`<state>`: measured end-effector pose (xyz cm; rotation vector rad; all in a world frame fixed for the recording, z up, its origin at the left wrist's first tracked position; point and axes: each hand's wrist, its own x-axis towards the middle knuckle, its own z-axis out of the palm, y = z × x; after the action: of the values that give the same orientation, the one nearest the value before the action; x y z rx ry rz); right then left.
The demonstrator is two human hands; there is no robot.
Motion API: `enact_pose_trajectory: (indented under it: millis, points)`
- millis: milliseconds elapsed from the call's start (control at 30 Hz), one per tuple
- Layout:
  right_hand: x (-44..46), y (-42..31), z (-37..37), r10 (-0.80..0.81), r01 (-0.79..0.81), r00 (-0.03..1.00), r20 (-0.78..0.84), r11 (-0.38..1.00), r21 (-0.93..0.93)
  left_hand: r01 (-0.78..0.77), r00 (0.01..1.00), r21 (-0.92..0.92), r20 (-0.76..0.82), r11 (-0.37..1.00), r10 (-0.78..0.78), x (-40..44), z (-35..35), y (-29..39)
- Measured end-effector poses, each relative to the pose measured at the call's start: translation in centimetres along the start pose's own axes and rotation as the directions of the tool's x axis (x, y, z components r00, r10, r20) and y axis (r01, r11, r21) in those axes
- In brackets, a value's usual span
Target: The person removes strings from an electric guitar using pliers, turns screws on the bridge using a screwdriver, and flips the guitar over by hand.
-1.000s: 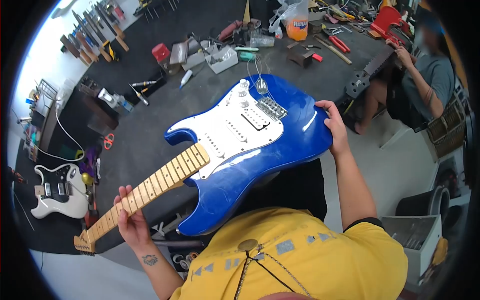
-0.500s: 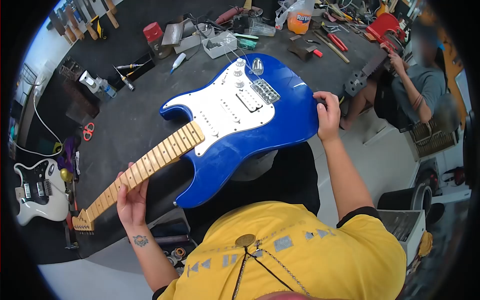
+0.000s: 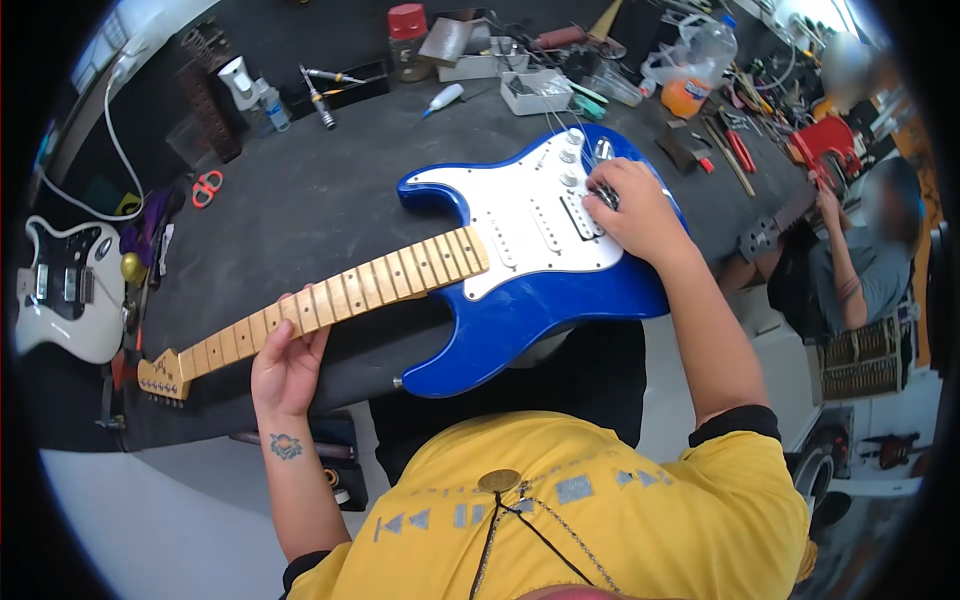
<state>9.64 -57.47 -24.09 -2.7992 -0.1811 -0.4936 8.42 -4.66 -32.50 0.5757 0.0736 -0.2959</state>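
A blue electric guitar with a white pickguard lies face up across the dark workbench. My left hand grips its maple neck from below, thumb along the near edge of the fretboard. Over the metal bridge my right hand is curled, fingertips on it and partly covering it. Three white knobs sit just beyond those fingers. Thin loose wires rise from the far edge of the body. The headstock points to the left.
A white guitar body lies at far left, near orange scissors. Along the back are screwdrivers, a glue bottle, a white box and an orange drink bottle. Another person sits at right, holding something.
My right hand has left the guitar's lower end and come onto the bridge. The guitar has turned slightly and shifted right in view; my left hand stays on the neck.
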Motion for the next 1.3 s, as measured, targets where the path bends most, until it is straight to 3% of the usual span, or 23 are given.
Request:
enact_pose_trajectory:
  millis: [100,300,433,533,700,800,933,1067,1200,1300]
  points:
    - [1.4,0.1,0.2,-0.083,0.083,0.996,0.017,0.996,-0.016,0.009,1.0,-0.017,-0.022,1.0,-0.009,-0.2,0.3,0.0]
    - [2.7,0.6,0.8,0.165,-0.164,0.986,0.026,0.932,0.324,0.025,1.0,-0.016,-0.017,1.0,-0.025,-0.3,0.7,-0.1]
    - [3.6,2.3,1.7,0.253,-0.258,0.962,0.103,0.719,0.646,0.027,0.999,-0.037,-0.042,0.999,-0.029,-0.2,0.8,-0.2]
    - [4.4,1.4,0.3,0.221,-0.308,0.95,0.22,0.561,0.768,0.031,0.998,-0.048,-0.058,0.998,-0.034,-0.4,1.0,-0.3]
    - [5.7,0.6,-1.2,0.21,-0.281,0.952,0.224,0.301,0.911,0.038,0.998,-0.042,-0.054,0.998,-0.04,-0.3,0.9,-0.1]
    - [6.8,-0.4,-2.3,0.269,-0.308,0.944,0.188,0.526,0.792,0.041,0.997,-0.042,-0.064,0.998,-0.044,-0.3,0.9,-0.1]
    - [7.0,0.2,-2.4,0.152,-0.271,0.962,0.228,0.644,0.715,0.046,0.997,-0.032,-0.058,0.998,-0.048,-0.2,0.8,0.0]
    - [7.3,0.2,-0.8,0.19,-0.329,0.944,0.269,0.568,0.754,0.056,0.996,-0.045,-0.06,0.997,-0.059,-0.2,0.5,0.0]
    - [7.6,1.6,1.7,0.231,-0.287,0.95,0.209,0.392,0.874,0.055,0.998,-0.026,-0.021,0.998,-0.055,-0.1,-0.4,0.2]
    - [7.5,2.1,2.3,0.2,-0.219,0.971,0.133,0.509,0.833,0.015,0.998,-0.008,-0.056,1.0,-0.015,-0.8,-1.6,0.2]
